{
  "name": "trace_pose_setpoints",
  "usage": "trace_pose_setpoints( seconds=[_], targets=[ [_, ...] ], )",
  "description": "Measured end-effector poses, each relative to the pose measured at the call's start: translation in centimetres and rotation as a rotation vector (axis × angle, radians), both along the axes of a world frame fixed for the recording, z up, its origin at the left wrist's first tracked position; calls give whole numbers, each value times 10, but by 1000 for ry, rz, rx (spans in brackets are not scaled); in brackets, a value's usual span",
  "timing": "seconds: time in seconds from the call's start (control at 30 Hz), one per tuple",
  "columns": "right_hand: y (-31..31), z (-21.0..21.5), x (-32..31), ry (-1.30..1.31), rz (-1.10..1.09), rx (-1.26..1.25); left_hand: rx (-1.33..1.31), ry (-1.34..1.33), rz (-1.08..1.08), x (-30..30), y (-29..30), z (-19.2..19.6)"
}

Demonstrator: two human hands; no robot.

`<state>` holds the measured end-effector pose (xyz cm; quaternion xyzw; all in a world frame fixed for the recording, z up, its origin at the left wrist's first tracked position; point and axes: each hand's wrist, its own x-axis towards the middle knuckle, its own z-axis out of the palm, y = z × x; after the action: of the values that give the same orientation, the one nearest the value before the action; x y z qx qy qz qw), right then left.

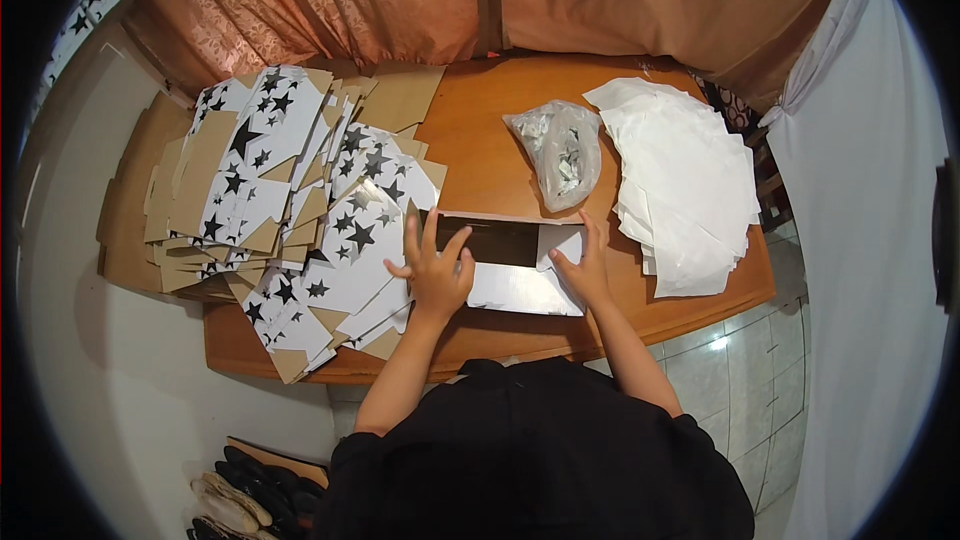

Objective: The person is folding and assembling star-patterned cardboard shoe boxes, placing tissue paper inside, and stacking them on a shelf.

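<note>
An open cardboard box [525,292], white outside and brown inside, sits near the table's front edge before me. Its hollow faces up, and a white flap stands at its right end. My left hand [438,278] is over the box's left end with its fingers spread. At the other end, my right hand [588,272] grips the box, its thumb at the flap and its fingers along the outer side. Left of the box lie flat cardboard blanks [350,240], white with black stars, some brown side up.
On the wooden table [480,155], a clear plastic bag [560,155] with small silvery pieces lies behind the box. A stack of white paper sheets [685,185] is to its right. Brown curtains [620,0] hang behind; shoes [255,485] lie at the lower left.
</note>
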<state>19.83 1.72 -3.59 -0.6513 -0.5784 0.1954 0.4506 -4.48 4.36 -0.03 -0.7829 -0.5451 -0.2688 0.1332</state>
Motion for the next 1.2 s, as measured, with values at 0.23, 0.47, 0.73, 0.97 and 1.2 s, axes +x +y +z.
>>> trace_pose_setpoints(
  seconds=[0.23,0.47,0.73,0.97,1.2],
  targets=[
    [-2,20,-4,-156,-31,-79,209,-641,16,-41,-13,4],
    [-1,-10,2,-78,-50,176,-157,-995,88,-68,22,-3],
    [-11,8,-5,-393,-59,9,-590,-1338,-110,-63,49,-16],
    [-7,11,-4,-360,-24,-145,-749,-1090,-104,-43,45,-31],
    [-2,4,1,-135,10,62,-735,-494,205,-30,40,-22]
  ],
)
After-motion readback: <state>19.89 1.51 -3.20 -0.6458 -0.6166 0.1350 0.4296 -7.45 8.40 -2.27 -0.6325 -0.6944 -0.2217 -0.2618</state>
